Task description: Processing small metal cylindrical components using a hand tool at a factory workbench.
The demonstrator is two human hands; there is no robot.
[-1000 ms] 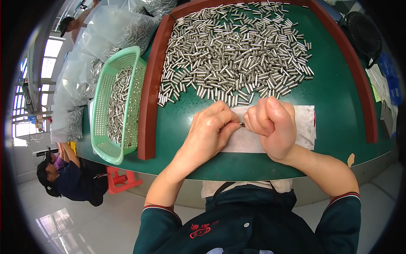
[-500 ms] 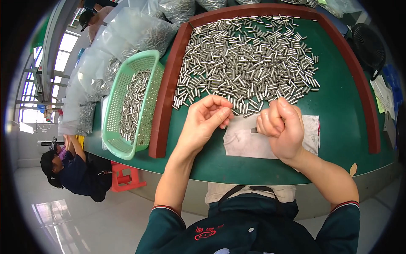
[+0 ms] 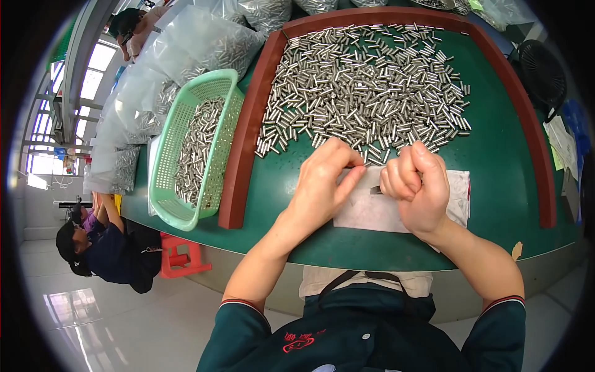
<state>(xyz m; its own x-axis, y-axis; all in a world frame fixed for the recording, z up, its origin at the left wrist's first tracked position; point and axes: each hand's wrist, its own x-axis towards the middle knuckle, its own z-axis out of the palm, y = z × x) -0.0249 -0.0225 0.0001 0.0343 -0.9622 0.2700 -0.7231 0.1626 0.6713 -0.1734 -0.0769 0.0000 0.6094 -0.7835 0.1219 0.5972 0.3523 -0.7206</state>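
A small dark metal piece (image 3: 375, 190) is sitting in the grip of the right hand (image 3: 416, 189), whose fingers are curling tight around it, just above a white cloth (image 3: 365, 214) on the green worktop (image 3: 496, 167). The left hand (image 3: 323, 186) is hovering just beside it, fingers loosely bent, apparently empty (its fingertips are hard to make out). Beyond the hands, a big heap of silver metal tubes (image 3: 365, 93) is waiting inside a brown raised rim (image 3: 245, 142); a green basket (image 3: 186, 204) at left is lying partly filled, so much seems left. Clear bags (image 3: 180, 56) are running out of frame.
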